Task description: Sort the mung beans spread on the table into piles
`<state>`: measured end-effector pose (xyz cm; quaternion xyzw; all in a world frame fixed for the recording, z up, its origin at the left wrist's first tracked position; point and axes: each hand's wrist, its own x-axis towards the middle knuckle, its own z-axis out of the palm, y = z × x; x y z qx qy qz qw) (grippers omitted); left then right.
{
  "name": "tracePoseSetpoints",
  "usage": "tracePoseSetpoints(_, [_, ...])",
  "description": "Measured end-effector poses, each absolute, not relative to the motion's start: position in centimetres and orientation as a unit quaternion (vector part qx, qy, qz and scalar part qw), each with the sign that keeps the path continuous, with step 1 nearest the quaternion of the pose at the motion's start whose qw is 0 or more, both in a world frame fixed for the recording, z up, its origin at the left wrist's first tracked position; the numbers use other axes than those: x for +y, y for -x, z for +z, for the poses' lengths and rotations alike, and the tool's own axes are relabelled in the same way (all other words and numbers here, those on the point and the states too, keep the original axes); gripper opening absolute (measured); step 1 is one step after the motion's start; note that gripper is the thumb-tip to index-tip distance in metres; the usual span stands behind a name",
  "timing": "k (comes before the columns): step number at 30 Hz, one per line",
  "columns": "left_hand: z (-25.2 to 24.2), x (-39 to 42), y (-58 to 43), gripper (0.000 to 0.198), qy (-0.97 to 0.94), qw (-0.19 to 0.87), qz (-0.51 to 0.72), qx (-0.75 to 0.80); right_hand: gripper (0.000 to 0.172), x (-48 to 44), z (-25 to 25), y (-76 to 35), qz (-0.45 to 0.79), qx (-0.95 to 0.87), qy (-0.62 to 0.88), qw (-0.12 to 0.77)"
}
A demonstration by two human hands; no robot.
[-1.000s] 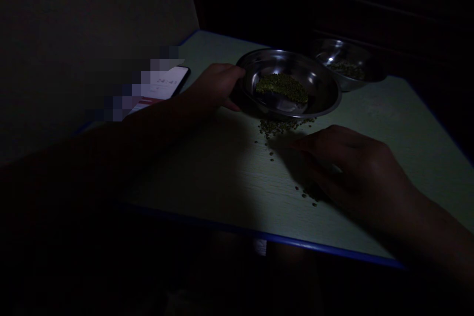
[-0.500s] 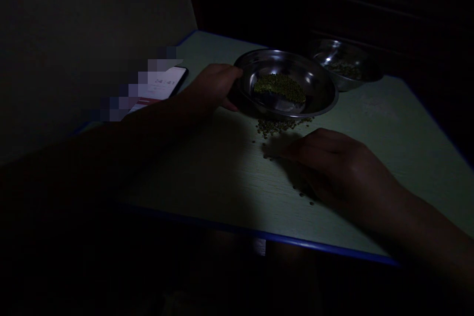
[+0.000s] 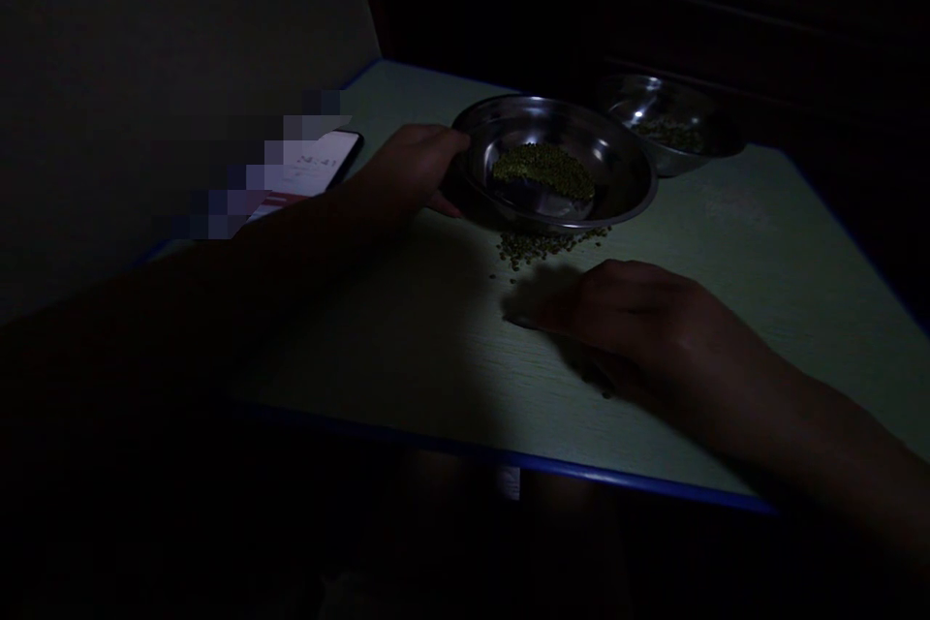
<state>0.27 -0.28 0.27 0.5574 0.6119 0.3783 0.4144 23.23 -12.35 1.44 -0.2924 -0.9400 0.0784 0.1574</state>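
Note:
My left hand [image 3: 416,167] grips the left rim of a wide steel bowl [image 3: 619,176], thumb on top and fingers below. A heap of small green beans [image 3: 544,169], like mung beans, lies in the bowl, which looks slightly tilted toward me. Under its near edge, loose beans [image 3: 534,249] are scattered on the table. In front of them my right hand [image 3: 646,315] is low over the tabletop, its fingers drawn together and pointing left, the tips at the surface. Whatever is between those fingertips is hidden in shadow. One stray bean [image 3: 606,394] shows beneath this hand.
Behind and to the right stands a second steel bowl [image 3: 679,162] with some beans in it. A lit phone [image 3: 309,165] lies at the table's left side, partly blurred out. The pale green table [image 3: 421,349] has a blue edge; the room is very dark.
My right hand has shifted slightly left and toward me, its fingertips now covering where a few stray beans lay. My left hand keeps its grip on the bowl.

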Motion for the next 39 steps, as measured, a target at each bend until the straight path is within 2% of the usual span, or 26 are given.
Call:
tracePoseSetpoints(6, [0.3,-0.5,-0.5,0.027,-0.559,0.391,0.383,0.623,0.038,-11.9,2.4,-25.1,0.221,-0.92,0.277,0.165])
tracePoseSetpoints(11, [0.5,-0.5,-0.7,0.029,-0.571,0.373,0.364,0.634,0.024,-11.3,2.3,-27.1,0.321,-0.891,0.276,0.165])
tracePoseSetpoints(16, [0.1,-0.3,-0.3,0.026,-0.572,0.375,0.371,0.628,0.024,-11.0,2.2,-28.2,0.327,-0.891,0.273,0.16])
tracePoseSetpoints(19, [-0.1,-0.2,-0.2,0.027,-0.574,0.378,0.376,0.622,0.023,-11.2,2.4,-27.6,0.313,-0.88,0.302,0.188])
tracePoseSetpoints(23, [0.1,-0.2,-0.4,0.028,-0.568,0.376,0.369,0.632,0.031,-11.5,2.4,-25.9,0.291,-0.887,0.288,0.213])
tracePoseSetpoints(28, [0.4,-0.5,-0.7,0.029,-0.565,0.375,0.365,0.638,0.031,-11.6,2.2,-25.7,0.302,-0.899,0.259,0.185])
tracePoseSetpoints(32, [0.4,-0.4,-0.6,0.028,-0.562,0.366,0.368,0.644,0.04,-11.4,2.1,-27.4,0.334,-0.888,0.276,0.155])
tracePoseSetpoints(36, [0.1,-0.1,-0.6,0.028,-0.553,0.379,0.383,0.636,0.025,-11.0,2.3,-28.8,0.358,-0.874,0.294,0.148])
tracePoseSetpoints(39, [-0.1,0.0,-0.5,0.027,-0.55,0.381,0.386,0.635,0.023,-11.1,2.9,-28.9,0.349,-0.877,0.314,0.106])
